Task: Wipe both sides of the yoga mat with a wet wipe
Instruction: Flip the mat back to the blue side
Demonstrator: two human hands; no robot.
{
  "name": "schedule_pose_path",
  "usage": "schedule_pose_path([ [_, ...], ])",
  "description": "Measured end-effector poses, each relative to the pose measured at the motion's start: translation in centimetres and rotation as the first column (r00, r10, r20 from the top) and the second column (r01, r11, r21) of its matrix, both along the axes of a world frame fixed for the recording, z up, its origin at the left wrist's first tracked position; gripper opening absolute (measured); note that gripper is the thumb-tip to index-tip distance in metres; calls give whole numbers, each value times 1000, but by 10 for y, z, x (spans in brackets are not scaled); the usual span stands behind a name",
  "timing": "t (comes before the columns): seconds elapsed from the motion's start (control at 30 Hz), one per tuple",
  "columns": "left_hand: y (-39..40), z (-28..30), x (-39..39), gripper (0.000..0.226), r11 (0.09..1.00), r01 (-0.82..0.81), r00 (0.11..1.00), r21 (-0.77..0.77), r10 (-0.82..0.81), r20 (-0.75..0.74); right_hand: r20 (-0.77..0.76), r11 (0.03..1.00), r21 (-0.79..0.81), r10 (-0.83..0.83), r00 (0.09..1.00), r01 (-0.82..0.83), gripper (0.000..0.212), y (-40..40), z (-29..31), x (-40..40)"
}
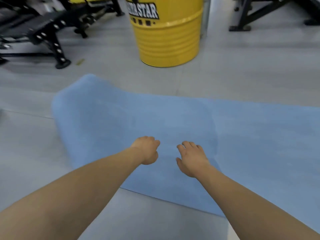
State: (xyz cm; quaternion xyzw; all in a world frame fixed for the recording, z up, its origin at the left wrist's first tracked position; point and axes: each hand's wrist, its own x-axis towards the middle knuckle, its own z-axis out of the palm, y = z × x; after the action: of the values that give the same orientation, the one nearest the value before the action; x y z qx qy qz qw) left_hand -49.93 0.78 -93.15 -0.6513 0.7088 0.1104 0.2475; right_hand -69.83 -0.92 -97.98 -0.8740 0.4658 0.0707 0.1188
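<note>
A light blue yoga mat [121, 118] lies on the grey floor, its left end folded over onto the rest, which runs off to the right. My left hand [147, 150] hovers over or rests on the folded part with its fingers curled under, and nothing shows in it. My right hand [192, 157] is beside it on the same flap, fingers loosely spread and bent downward. No wet wipe is visible in either hand or on the mat.
A yellow ribbed metal drum [168, 35] with black lettering stands just beyond the mat. Black gym equipment frames [45, 32] fill the back left, and more black frame legs [259, 16] stand at the back right. Grey floor [26, 144] surrounds the mat.
</note>
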Motion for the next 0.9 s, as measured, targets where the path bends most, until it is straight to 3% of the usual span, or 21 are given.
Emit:
schedule_pose_path([
  [0.2, 14, 94, 76, 44, 990, -142, 982, 24, 138, 129, 70, 986, -33, 164, 984, -162, 54, -4, 68, 67],
  [0.33, 16, 112, 145, 41, 975, -217, 966, -38, 220, 135, 74, 976, -37, 218, 973, -215, 55, 0, 82, 118],
  [0.43, 10, 102, 208, 40, 975, -206, 960, -85, 218, 178, 60, 975, -36, 219, 974, -217, 59, -3, 76, 166],
  [0.67, -3, 60, 350, 33, 983, -109, 984, -150, 127, 123, -1, 989, -10, 147, 989, -147, 65, -14, 51, 300],
  [0.77, -11, 38, 410, 31, 949, -210, 971, -233, 230, 59, -7, 991, 22, 131, 991, -130, 66, -18, 41, 362],
  [0.9, -18, 5, 487, 43, 809, -454, 890, -374, 434, -142, 1, 987, 82, 139, 990, -139, 72, -14, 21, 440],
])
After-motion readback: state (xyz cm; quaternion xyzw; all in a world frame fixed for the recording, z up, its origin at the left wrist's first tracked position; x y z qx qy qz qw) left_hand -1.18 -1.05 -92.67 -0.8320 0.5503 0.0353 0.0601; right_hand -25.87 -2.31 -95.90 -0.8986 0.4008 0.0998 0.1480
